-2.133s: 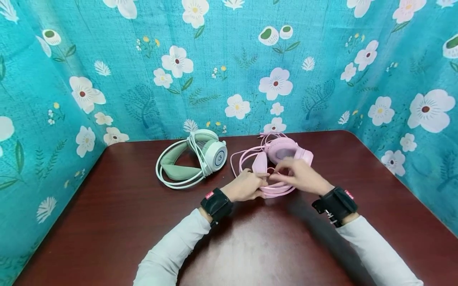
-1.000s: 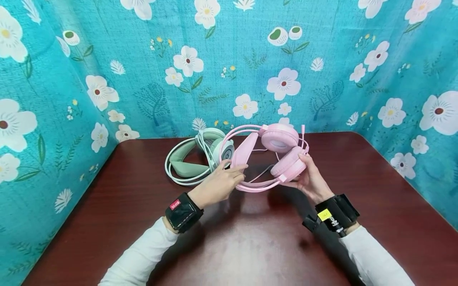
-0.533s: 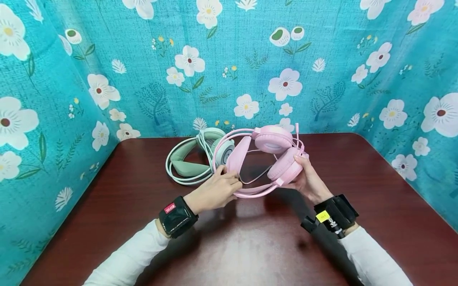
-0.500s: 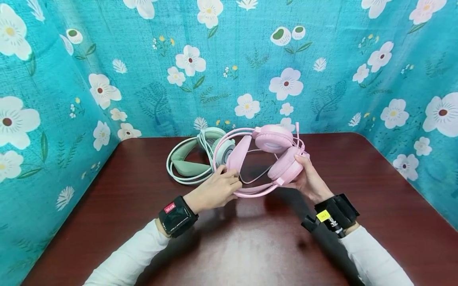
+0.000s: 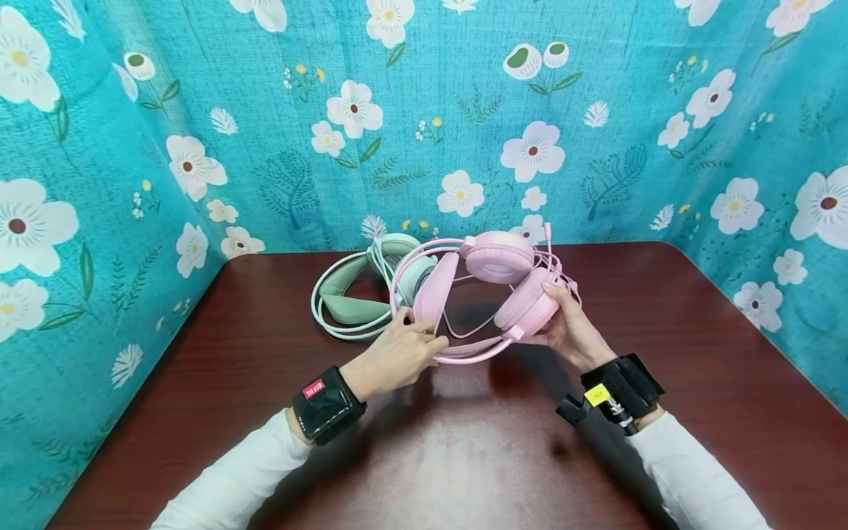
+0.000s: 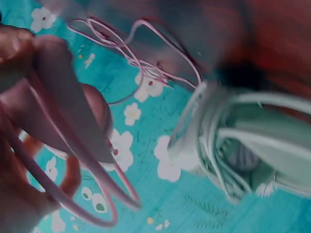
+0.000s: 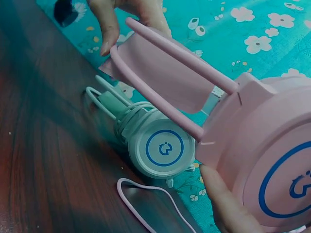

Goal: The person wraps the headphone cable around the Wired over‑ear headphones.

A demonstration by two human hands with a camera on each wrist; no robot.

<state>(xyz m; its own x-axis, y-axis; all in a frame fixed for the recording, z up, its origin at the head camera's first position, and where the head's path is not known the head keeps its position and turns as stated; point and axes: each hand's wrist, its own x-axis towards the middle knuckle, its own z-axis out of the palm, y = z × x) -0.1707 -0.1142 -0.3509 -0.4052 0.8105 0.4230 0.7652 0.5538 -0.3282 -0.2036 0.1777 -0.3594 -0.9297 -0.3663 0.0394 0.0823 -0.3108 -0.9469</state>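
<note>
A pink headset (image 5: 498, 259) with a thin boom microphone is held up over the table, its two ear cups facing left. My left hand (image 5: 400, 352) grips the headband at its left end, fingers round the double hoop and padded strap. My right hand (image 5: 575, 331) holds the lower ear cup, thumb on its near edge. In the right wrist view that ear cup (image 7: 272, 145) shows a blue ring logo. Pink cable (image 6: 170, 41) trails loosely on the table behind. Partly behind the pink headband lies a mint green headset (image 5: 351, 309), its cable wound around one ear cup.
A dark red-brown table (image 5: 430, 456) carries everything. A turquoise curtain (image 5: 450, 96) with white flowers hangs along its back and sides. Each wrist wears a black strap (image 5: 329, 405) with a camera unit.
Two seconds ago both hands were close together at the pink headset's cable on the table. The headset has since been lifted and turned, the hands moving apart. The mint headset stays put.
</note>
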